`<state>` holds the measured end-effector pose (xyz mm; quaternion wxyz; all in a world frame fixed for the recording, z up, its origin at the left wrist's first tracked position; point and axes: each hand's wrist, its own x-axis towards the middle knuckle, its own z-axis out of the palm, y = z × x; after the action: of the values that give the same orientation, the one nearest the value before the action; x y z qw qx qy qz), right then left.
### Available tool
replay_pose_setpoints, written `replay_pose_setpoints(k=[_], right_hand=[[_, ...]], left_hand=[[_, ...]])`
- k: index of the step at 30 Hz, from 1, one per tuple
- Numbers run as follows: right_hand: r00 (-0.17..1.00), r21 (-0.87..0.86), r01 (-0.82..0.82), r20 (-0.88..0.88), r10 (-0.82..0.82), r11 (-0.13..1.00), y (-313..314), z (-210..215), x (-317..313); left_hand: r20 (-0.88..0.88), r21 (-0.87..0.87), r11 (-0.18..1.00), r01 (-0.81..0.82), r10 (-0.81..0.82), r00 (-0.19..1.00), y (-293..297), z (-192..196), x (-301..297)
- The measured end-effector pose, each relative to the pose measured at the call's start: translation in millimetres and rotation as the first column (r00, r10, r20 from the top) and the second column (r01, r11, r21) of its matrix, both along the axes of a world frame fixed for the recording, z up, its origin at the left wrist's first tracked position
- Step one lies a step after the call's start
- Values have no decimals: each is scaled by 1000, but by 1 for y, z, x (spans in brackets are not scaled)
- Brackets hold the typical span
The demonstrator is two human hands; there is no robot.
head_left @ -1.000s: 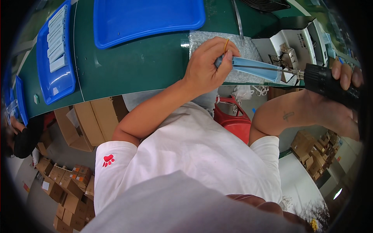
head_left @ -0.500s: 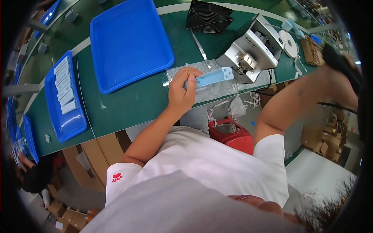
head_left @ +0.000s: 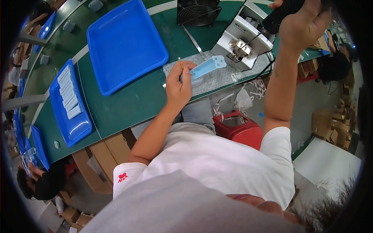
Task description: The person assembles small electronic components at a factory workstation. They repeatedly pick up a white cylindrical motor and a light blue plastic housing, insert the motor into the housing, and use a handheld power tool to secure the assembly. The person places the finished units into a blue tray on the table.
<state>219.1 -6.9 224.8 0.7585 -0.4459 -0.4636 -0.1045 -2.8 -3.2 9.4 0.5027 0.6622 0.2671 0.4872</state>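
Note:
In my left hand (head_left: 179,86) is a light-blue plastic part (head_left: 210,66), long and shallow, gripped at its near end with the thumb on top. A thin orange-yellow wire (head_left: 180,64) stands up by my fingers. Up at the right, my right hand (head_left: 302,29) is wrapped round a black electric screwdriver (head_left: 278,21). Its thin bit slants down to the left, its tip over the front of a silver screw feeder (head_left: 246,33); whether it touches a screw is too small to tell. Bubble wrap (head_left: 210,77) lies beneath the light-blue part.
A large blue tray (head_left: 126,46) lies left of my left hand. Further left, a narrower blue tray (head_left: 79,130) holds several pale parts (head_left: 70,95). A black fan (head_left: 198,13) and metal tweezers (head_left: 194,42) lie beyond. A red stool (head_left: 241,130) stands below the table edge.
My right hand has swung forward and left with the screwdriver, bringing its bit over the screw feeder. My left hand keeps its grip on the light-blue part. The whole view has shifted slightly.

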Motion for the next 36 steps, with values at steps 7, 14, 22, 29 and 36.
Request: replay_pose_setpoints(k=[7,14,22,29,36], right_hand=[[996,-184,4,-90,-21,983,-13,-23,9],[557,86,-773,-380,738,628,-61,-16,-2],[840,-54,-484,-306,447,873,-30,-40,3],[837,-36,-493,-291,463,869,-29,-46,2],[783,21,-569,-293,549,822,-35,-53,-6]], left_hand=[[3,4,1000,-12,12,1000,-1,3,0],[-16,67,997,29,-28,999,1,-4,-2],[-7,74,997,20,-19,1000,-1,0,-2],[6,94,995,36,-36,999,3,-6,-2],[6,77,996,36,-37,999,2,-2,-2]])
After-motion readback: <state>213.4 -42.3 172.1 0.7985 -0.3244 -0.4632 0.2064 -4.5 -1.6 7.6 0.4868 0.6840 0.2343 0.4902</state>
